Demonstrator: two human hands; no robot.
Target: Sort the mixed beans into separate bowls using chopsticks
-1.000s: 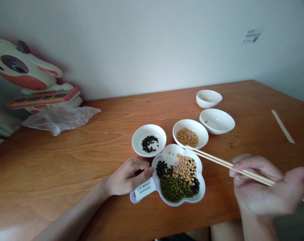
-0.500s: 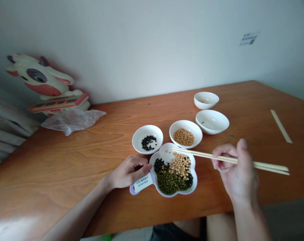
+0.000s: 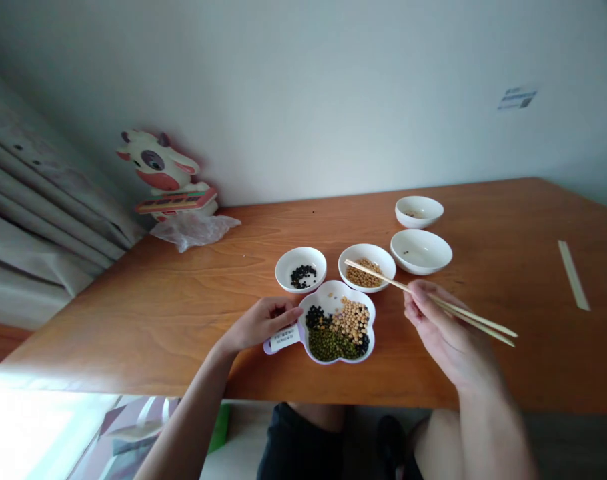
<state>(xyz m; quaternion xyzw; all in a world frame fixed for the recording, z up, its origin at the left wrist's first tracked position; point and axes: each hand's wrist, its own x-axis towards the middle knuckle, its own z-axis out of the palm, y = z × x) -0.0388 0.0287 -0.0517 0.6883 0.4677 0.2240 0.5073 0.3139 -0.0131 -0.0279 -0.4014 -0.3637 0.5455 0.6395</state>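
My left hand is closed on the labelled handle of a white flower-shaped dish with a lilac rim. In the dish lie green mung beans, pale soybeans and black beans. My right hand grips a pair of wooden chopsticks. Their tips are over the white bowl of soybeans behind the dish; whether a bean is between them is too small to tell. To its left stands a white bowl of black beans.
Farther right are a white bowl with a few dark specks and another white bowl with a little inside. A chopstick sleeve lies on the right. A cow toy keyboard and a plastic bag sit at the back left.
The chopstick tips have gone from above the flower-shaped dish to above the soybean bowl. My left hand stays on the dish handle. The camera view has shifted, showing more on the left.
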